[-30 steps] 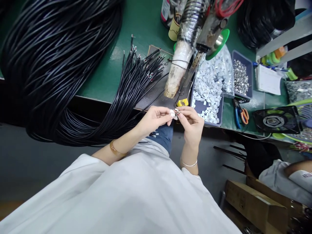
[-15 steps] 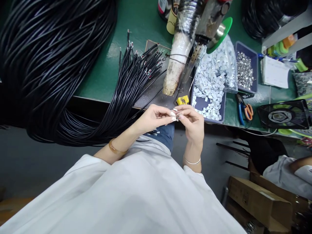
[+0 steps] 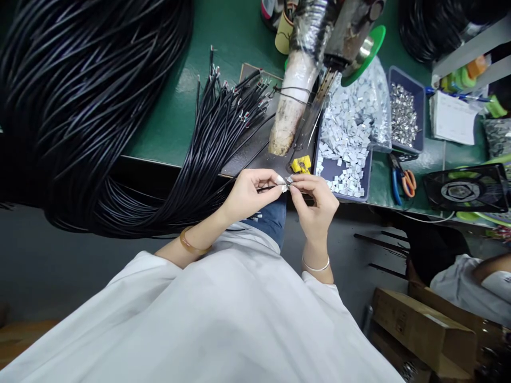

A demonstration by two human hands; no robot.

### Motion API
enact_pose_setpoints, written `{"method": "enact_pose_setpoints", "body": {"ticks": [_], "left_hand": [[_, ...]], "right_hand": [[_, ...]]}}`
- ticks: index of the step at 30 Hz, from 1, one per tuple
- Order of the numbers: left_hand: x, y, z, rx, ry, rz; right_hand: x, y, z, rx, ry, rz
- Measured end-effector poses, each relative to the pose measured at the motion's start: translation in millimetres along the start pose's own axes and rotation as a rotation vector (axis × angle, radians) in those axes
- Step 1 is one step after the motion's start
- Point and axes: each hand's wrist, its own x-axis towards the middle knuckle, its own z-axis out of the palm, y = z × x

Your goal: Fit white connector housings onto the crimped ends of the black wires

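Observation:
In front of the bench edge, my left hand (image 3: 252, 192) pinches a thin black cable (image 3: 265, 188) between thumb and fingers, near its end. My right hand (image 3: 317, 199) meets it there, thumb and fingertips closed on the wire end of that cable. The tips of both hands nearly touch, so the fine detail between them is hidden. Just beyond the fingers lies a small yellow block (image 3: 301, 164) with dark marks. To the right, a tray (image 3: 368, 178) holds many small white connector pieces (image 3: 345, 151).
A bundle of black cables (image 3: 211, 127) with stripped ends lies left; a big cable coil (image 3: 96, 106) hangs over the edge. A wrapped post (image 3: 293, 96) and solder reel (image 3: 365, 56) rise ahead. Metal parts tray (image 3: 421, 122), pliers (image 3: 396, 181), fan (image 3: 465, 187) and another person's sleeve (image 3: 475, 284) are right.
My right hand has shifted slightly right and its thumb has straightened. More of the black cable now shows between my left fingers. The view has moved a little.

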Motion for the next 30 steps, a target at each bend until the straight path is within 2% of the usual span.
{"method": "enact_pose_setpoints", "body": {"ticks": [3,5,7,10,12,13,16,18,21,26,28,30], "left_hand": [[-3.9,-2.1,4.4,0.06,0.083,0.091],[-5.0,-3.3,5.7,0.024,0.151,0.135],[-4.0,-4.3,4.9,-0.055,0.195,0.134],[0.4,-4.9,2.0,-0.158,0.176,0.059],[3.5,-4.3,1.6,-0.198,0.152,0.017],[4.9,-3.7,2.1,-0.205,0.146,0.005],[7.8,-0.8,4.4,-0.194,0.137,-0.005],[8.9,0.9,5.2,-0.17,0.134,-0.011],[10.0,1.5,4.7,-0.14,0.154,-0.032],[11.7,-0.9,2.5,-0.2,0.163,-0.066],[12.7,-1.3,2.1,-0.209,0.144,-0.053],[14.0,-1.0,2.2,-0.206,0.134,-0.038]], "right_hand": [[0.7,2.8,3.0,0.161,-0.047,0.161],[1.4,6.8,5.3,0.307,-0.093,0.247],[1.9,10.9,7.7,0.37,-0.059,0.282],[2.2,11.3,10.0,0.203,0.194,0.195],[1.9,6.2,10.3,0.03,0.33,0.036],[1.7,2.8,10.3,-0.029,0.35,-0.051],[0.6,-6.0,11.6,-0.084,0.274,-0.241],[-0.5,-7.5,13.5,-0.093,0.2,-0.273],[-2.3,-3.1,16.0,-0.061,0.179,-0.208],[-3.6,5.6,16.5,0.143,0.232,0.039],[-3.0,6.6,16.3,0.149,0.201,0.047],[-1.8,6.9,16.2,0.09,0.165,-0.017]]}}
